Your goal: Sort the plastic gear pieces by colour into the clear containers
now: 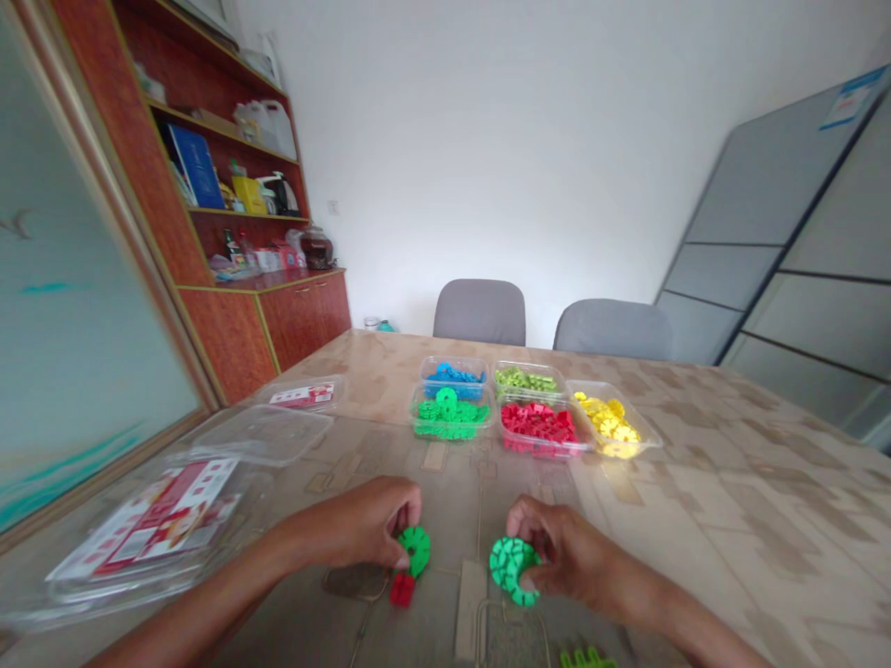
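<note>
Pinched in my left hand [386, 521] is a green notched plastic disc [418, 549], held by its left edge above the table. A small red block [402, 590] sits just under that disc; whether the two touch I cannot tell. My right hand [549, 543] is closed on a cluster of green notched discs [512, 562], which look joined together. A light-green toothed piece [587, 658] lies at the bottom edge, partly cut off by the frame.
Clear tubs hold blue pieces [456, 378], green discs [451, 414], light-green pieces [527, 379], red pieces [537, 425] and yellow discs [611, 424]. Clear plastic lids [261, 433] with printed labels [149, 520] lie at left on the patterned table [696, 464]. Two grey chairs [480, 311] stand behind.
</note>
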`<state>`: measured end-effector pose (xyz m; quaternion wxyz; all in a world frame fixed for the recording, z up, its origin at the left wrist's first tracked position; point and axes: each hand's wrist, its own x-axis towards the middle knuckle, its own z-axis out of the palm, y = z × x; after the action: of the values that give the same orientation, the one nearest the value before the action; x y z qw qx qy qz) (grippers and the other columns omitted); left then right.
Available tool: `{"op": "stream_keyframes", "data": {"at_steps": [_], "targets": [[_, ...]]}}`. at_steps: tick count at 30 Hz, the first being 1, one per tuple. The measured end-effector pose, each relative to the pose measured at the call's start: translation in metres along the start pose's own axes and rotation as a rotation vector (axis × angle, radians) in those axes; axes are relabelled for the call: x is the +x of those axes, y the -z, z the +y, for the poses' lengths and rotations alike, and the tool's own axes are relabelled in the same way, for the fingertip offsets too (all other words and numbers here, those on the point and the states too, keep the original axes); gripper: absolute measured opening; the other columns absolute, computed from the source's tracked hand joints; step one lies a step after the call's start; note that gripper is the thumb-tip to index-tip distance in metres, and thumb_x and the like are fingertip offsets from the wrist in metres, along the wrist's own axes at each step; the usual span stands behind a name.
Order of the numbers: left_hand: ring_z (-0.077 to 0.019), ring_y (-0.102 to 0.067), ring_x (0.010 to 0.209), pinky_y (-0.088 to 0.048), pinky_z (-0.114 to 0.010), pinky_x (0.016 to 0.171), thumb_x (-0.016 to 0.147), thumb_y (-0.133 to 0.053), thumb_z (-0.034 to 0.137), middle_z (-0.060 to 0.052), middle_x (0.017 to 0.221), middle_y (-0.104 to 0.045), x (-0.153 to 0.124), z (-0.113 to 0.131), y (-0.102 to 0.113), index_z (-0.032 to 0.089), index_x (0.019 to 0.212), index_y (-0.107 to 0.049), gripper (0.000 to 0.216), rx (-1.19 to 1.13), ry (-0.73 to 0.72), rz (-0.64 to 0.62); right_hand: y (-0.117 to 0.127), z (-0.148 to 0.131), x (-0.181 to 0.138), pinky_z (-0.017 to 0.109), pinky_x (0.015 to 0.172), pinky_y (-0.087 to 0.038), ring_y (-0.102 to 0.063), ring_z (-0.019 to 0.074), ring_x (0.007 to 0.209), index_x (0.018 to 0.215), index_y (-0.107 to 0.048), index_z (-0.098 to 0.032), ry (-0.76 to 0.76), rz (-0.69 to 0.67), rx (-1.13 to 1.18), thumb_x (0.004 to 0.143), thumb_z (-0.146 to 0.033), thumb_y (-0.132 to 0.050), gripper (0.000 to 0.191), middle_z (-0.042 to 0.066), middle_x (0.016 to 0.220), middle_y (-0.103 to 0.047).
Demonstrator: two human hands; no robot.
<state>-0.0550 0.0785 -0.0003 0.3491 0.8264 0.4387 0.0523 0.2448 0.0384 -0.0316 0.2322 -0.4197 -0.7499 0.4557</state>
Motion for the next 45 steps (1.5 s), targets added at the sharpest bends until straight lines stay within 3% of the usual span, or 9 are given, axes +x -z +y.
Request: {"op": "stream_keyframes", "data": {"at_steps": [7,14,19,23,28,31,36,41,45], "targets": [[-0.0109,-0.049,0.054,-0.035,-0.019,0.048,0.072,-0.059,0.018,0.007,0.064,-0.05,0.016,0.002,-0.019,0.019,0.084,-0.048,0.016,-0.392,-0.084,0.049,-0.006,-0.014,0.003,0.022,0.054,-0.028,-0.039,0.0105,0.061,0.075,-0.051,-0.019,0.016,0.048,0.07,0.07,-0.017,-0.063,0.014,-0.006,0.066,-0.046],[-0.0108,-0.056,0.048,-0.041,-0.017,0.043,0.07,-0.064,0.023,0.006,0.058,-0.058,0.015,0.019,-0.039,0.019,0.082,-0.044,0.024,-0.701,-0.041,-0.011,-0.019,-0.02,0.012,0.023,0.056,-0.03,-0.037,0.0119,0.063,0.077,-0.045,-0.02,0.142,0.125,0.183,0.08,-0.047,-0.067,0.034,-0.005,0.069,-0.043],[-0.0114,-0.058,0.048,-0.043,-0.018,0.043,0.069,-0.067,0.025,0.005,0.057,-0.059,0.016,0.02,-0.038,0.019,0.08,-0.044,0.026,-0.766,-0.048,0.018,-0.021,-0.024,0.016,0.023,0.054,-0.028,-0.033,0.0109,0.061,0.076,-0.039,-0.022,0.15,0.106,0.324,0.078,-0.055,-0.067,0.043,-0.006,0.068,-0.038],[-0.0115,-0.059,0.048,-0.045,-0.019,0.045,0.071,-0.069,0.027,0.005,0.058,-0.06,0.021,0.015,-0.037,0.019,0.08,-0.044,0.028,-0.778,-0.083,0.13,-0.018,-0.032,0.017,0.024,0.061,-0.033,-0.041,0.0125,0.068,0.077,-0.043,-0.021,0.153,0.076,0.373,0.078,-0.054,-0.068,0.042,-0.003,0.075,-0.048],[-0.0115,-0.061,0.053,-0.045,-0.019,0.049,0.07,-0.074,0.028,0.002,0.064,-0.063,0.019,0.02,-0.035,0.017,0.08,-0.046,0.032,-0.85,-0.134,0.012,-0.028,-0.024,0.025,0.023,0.057,-0.033,-0.041,0.0115,0.063,0.077,-0.044,-0.021,0.148,0.076,0.329,0.073,-0.055,-0.072,0.044,-0.005,0.07,-0.046],[-0.0116,-0.061,0.056,-0.047,-0.021,0.052,0.072,-0.072,0.03,0.002,0.066,-0.062,0.016,0.02,-0.027,0.017,0.081,-0.047,0.03,-0.815,-0.178,0.061,-0.028,-0.019,0.04,0.022,0.055,-0.035,-0.044,0.011,0.061,0.078,-0.043,-0.022,0.169,0.093,0.346,0.072,-0.057,-0.072,0.046,-0.005,0.068,-0.046],[-0.0126,-0.06,0.062,-0.047,-0.022,0.054,0.078,-0.06,0.031,0.003,0.073,-0.056,0.021,0.007,-0.012,0.018,0.085,-0.047,0.019,-0.627,-0.189,0.278,0.006,-0.029,0.091,0.029,0.065,-0.046,-0.056,0.0162,0.07,0.083,-0.046,-0.022,0.205,0.27,0.185,0.071,-0.058,-0.069,0.044,-0.003,0.073,-0.055],[-0.0127,-0.055,0.063,-0.043,-0.022,0.055,0.079,-0.056,0.027,0.002,0.071,-0.055,0.025,-0.003,-0.007,0.016,0.085,-0.051,0.013,-0.513,-0.167,0.261,0.055,-0.037,0.142,0.033,0.071,-0.044,-0.054,0.0184,0.073,0.085,-0.05,-0.021,0.191,0.471,0.022,0.071,-0.038,-0.069,0.029,0.0,0.076,-0.056],[-0.0155,-0.056,0.07,-0.042,-0.024,0.063,0.078,-0.06,0.023,0.001,0.076,-0.06,0.014,-0.002,0.002,0.016,0.086,-0.06,0.01,-0.36,-0.179,0.213,0.072,-0.036,0.14,0.033,0.073,-0.041,-0.053,0.0191,0.076,0.08,-0.054,-0.02,0.167,0.508,-0.079,0.071,-0.028,-0.065,0.016,0.002,0.08,-0.059]]}}
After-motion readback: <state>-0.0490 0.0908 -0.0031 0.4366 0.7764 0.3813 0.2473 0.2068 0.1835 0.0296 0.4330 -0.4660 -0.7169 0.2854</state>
